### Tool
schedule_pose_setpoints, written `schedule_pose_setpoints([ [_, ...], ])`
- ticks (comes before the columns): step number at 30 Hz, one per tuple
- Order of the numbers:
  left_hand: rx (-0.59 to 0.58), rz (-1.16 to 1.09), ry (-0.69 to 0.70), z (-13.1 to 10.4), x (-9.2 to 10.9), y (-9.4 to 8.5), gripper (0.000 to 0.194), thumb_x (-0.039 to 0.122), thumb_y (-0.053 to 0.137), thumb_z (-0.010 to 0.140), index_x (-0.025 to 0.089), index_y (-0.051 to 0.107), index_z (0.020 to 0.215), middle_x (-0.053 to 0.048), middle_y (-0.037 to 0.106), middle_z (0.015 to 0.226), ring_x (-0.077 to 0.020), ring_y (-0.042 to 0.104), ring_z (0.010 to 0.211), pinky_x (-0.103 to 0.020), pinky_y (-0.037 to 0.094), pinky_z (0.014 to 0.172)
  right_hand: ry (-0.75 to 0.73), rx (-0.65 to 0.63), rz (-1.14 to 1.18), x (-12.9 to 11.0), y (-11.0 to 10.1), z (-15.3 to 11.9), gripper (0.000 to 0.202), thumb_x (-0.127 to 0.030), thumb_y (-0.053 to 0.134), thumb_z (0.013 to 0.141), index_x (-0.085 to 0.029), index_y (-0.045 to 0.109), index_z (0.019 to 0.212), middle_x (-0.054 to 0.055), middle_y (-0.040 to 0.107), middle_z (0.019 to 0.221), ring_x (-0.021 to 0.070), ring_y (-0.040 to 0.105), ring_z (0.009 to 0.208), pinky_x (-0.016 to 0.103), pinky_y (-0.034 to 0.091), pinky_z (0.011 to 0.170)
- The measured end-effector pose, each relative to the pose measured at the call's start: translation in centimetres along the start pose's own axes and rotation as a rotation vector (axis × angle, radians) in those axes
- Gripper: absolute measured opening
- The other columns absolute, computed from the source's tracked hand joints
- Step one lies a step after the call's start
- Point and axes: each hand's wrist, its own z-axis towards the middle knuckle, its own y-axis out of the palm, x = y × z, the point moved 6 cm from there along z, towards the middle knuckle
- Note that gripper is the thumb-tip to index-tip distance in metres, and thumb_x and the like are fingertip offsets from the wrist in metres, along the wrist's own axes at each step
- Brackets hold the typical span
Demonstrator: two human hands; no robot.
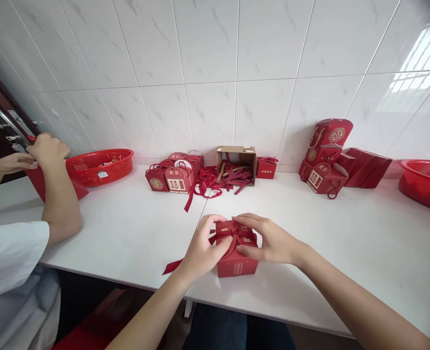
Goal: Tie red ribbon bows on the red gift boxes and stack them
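A red gift box [239, 266] with gold print stands upright near the table's front edge. Dark red ribbon [233, 236] crosses its top and meets in a bow or knot at the middle; one ribbon tail [173, 266] lies on the table to the left. My left hand [209, 248] curls round the left side of the top, its thumb on the ribbon. From the right, my right hand [260, 238] holds the top, fingers at the back corner and thumb near the front loop. Fingertips behind the box are partly hidden.
Behind sit decorated boxes [178, 180], an open carton [237, 150] spilling ribbons, and a small tied box [266, 167]. More boxes [326, 177] are stacked right. Red baskets [122, 167] stand at both sides. A co-worker's arms [60, 194] handle something red at far left.
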Motion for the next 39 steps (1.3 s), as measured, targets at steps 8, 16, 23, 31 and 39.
schedule_pose_setpoints([
  [8, 0.014, -0.026, 0.006, -0.3, -0.4, 0.2, 0.024, 0.027, 0.058, 0.083, 0.022, 0.052, 0.106, -0.006, 0.055, 0.115, -0.0208, 0.053, 0.111, -0.036, 0.041, 0.098, -0.014, 0.020, -0.029, 0.1, 0.0, 0.0, 0.047, -0.025, 0.064, 0.079, -0.016, 0.054, 0.125, 0.013, 0.057, 0.118, 0.0228, 0.062, 0.100, 0.038, 0.054, 0.088],
  [16, 0.071, -0.039, -0.228, -0.8, -3.1, 0.3, 0.054, 0.044, 0.065, 0.076, 0.023, 0.039, 0.119, -0.011, 0.041, 0.131, -0.0238, 0.047, 0.116, -0.039, 0.041, 0.096, 0.149, 0.133, -0.009, 1.8, 1.0, -2.0, 0.044, -0.033, 0.041, 0.095, -0.022, 0.041, 0.137, 0.016, 0.026, 0.151, 0.0273, 0.045, 0.129, 0.044, 0.051, 0.096],
  [23, -0.153, -0.009, -0.353, -1.1, -3.5, 0.4, 0.041, 0.060, 0.059, 0.074, 0.021, 0.051, 0.083, -0.002, 0.061, 0.082, -0.0192, 0.058, 0.072, -0.027, 0.041, 0.060, 0.569, 0.128, 0.305, 4.8, 1.6, -3.2, 0.040, -0.057, 0.054, 0.082, -0.020, 0.049, 0.097, -0.008, 0.047, 0.057, 0.0090, 0.039, 0.045, 0.024, 0.036, 0.044],
  [31, -0.098, 0.300, -0.265, -0.9, -1.7, -1.0, 0.047, 0.066, 0.056, 0.072, 0.021, 0.044, 0.063, 0.003, 0.054, 0.061, -0.0153, 0.048, 0.057, -0.025, 0.029, 0.052, 0.533, 0.054, 0.447, 5.0, 0.7, -3.2, 0.047, -0.059, 0.057, 0.079, -0.019, 0.043, 0.059, -0.006, 0.034, 0.053, 0.0075, 0.028, 0.049, 0.024, 0.023, 0.047],
  [39, -0.118, 0.214, -0.334, -0.7, -3.4, -1.5, 0.043, 0.059, 0.040, 0.084, 0.021, 0.036, 0.062, 0.003, 0.043, 0.058, -0.0154, 0.043, 0.058, -0.026, 0.030, 0.057, 0.396, 0.088, 0.350, 5.3, -0.5, -4.1, 0.031, -0.042, 0.058, 0.084, -0.020, 0.042, 0.069, -0.006, 0.033, 0.059, 0.0083, 0.026, 0.054, 0.023, 0.026, 0.049],
])
